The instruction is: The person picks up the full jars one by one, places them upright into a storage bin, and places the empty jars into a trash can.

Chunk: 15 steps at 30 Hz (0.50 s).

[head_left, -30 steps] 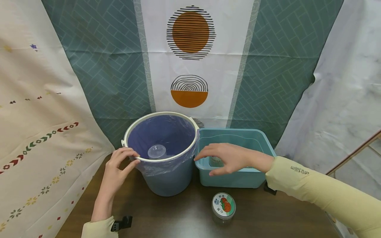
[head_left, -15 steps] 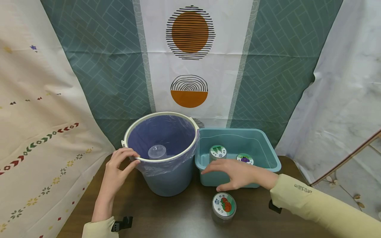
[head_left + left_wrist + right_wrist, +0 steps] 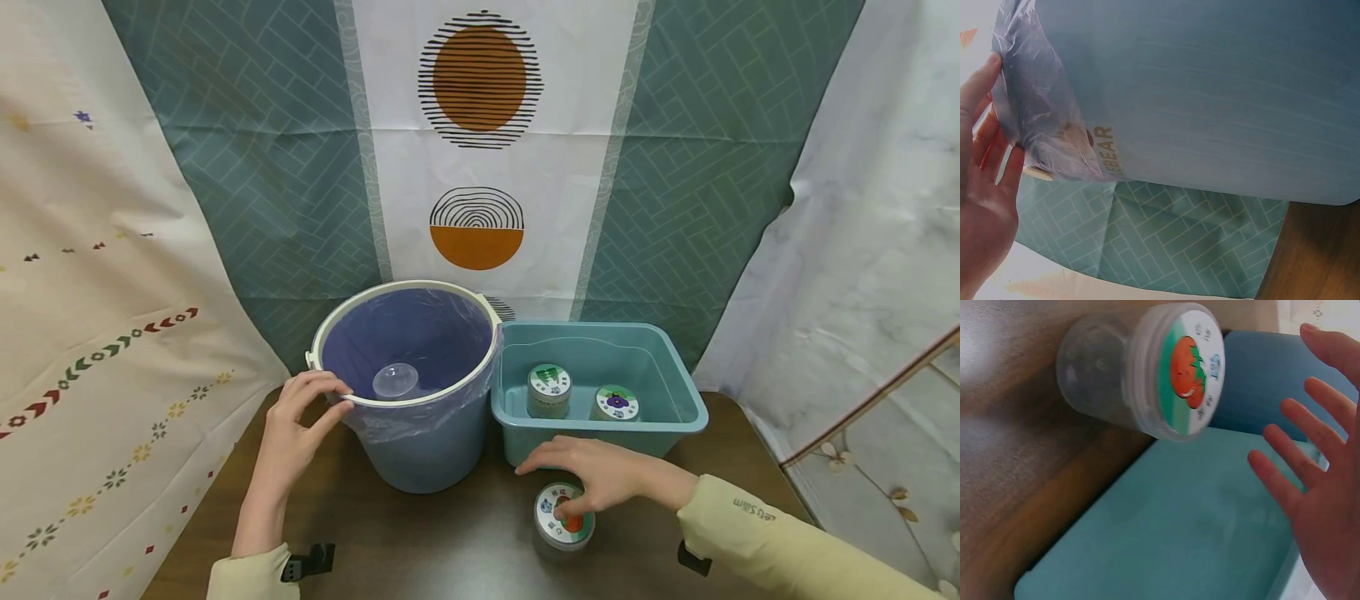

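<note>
Jar (image 3: 564,518) stands on dark wooden table (image 3: 450,542); patterned cloths (image 3: 247,167) behind.

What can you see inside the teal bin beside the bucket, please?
Inside the teal bin stand two lidded jars: one with a green label and one with a purple label. The bin's front wall hides their bases and the floor beneath.

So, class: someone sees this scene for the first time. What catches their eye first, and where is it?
Probably the blue bucket lined with a purple bag, standing left of centre on the table, the left hand gripping its rim. Beside it, the right hand hovers open over a tomato-labelled jar in front of the teal tub, which holds two more jars.
</note>
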{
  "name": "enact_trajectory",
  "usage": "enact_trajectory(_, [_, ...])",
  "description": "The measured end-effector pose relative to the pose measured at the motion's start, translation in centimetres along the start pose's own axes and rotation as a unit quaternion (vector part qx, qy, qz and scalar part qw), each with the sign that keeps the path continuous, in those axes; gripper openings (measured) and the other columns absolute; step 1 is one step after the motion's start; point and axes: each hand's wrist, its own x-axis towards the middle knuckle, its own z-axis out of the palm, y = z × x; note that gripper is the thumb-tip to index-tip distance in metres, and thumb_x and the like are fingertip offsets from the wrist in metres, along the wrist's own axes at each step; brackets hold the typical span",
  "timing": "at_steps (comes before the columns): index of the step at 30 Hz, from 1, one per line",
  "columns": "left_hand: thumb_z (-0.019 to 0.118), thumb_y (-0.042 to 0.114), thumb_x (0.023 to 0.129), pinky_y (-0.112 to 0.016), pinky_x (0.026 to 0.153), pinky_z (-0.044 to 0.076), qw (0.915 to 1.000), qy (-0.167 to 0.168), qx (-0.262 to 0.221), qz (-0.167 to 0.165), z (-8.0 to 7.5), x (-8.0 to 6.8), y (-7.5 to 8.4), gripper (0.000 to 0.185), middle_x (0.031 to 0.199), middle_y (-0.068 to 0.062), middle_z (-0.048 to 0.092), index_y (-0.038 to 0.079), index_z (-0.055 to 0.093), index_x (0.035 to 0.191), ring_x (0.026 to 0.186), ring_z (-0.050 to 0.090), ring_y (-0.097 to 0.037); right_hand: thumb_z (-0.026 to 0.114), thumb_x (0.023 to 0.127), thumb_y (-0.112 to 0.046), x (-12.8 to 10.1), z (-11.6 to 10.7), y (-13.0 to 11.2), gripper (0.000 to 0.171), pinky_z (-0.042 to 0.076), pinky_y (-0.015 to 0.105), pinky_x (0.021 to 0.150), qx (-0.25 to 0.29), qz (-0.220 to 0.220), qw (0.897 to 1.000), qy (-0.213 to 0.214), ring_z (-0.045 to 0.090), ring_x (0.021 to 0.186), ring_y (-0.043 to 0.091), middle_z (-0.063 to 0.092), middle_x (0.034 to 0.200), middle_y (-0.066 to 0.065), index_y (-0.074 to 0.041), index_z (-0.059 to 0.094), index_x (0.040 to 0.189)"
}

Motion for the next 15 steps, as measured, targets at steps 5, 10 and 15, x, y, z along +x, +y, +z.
enact_trajectory(5, [0.08, -0.006, 0.075, -0.011, 0.096, 0.035, 1.0, -0.002, -0.001, -0.001, 0.0, 0.0, 0.0, 0.03, 0.104, 0.002, 0.063, 0.012, 0.071, 0.097, 0.11, 0.048, 0.001, 0.072, 0.086, -0.038, -0.4, 1.0, 0.2, 0.062, 0.048, 0.032, 0.099, -0.005, 0.002, 1.0, -0.03, 0.05, 0.124, 0.011, 0.054, 0.141, -0.01, -0.028, 0.05, 0.142])
enact_trajectory(10, [0.08, -0.007, 0.074, -0.011, 0.096, 0.035, 1.0, 0.001, -0.001, 0.006, 0.1, 0.1, -0.1, 0.031, 0.103, 0.0, 0.063, 0.012, 0.071, 0.097, 0.11, 0.048, 0.001, 0.073, 0.083, -0.039, -0.5, 2.2, 0.7, 0.063, 0.049, 0.029, 0.096, -0.018, 0.002, 0.999, -0.049, 0.049, 0.121, 0.013, 0.054, 0.142, -0.006, -0.028, 0.051, 0.141])
enact_trajectory(15, [0.08, -0.007, 0.074, -0.01, 0.095, 0.035, 1.0, 0.0, 0.001, 0.001, 0.0, -0.1, -0.1, 0.031, 0.103, 0.001, 0.063, 0.012, 0.071, 0.097, 0.11, 0.048, 0.001, 0.078, 0.079, -0.044, -0.7, 2.8, 0.8, 0.071, 0.05, 0.027, 0.089, -0.031, 0.022, 0.997, -0.072, 0.047, 0.117, 0.016, 0.051, 0.144, 0.0, -0.028, 0.051, 0.142])
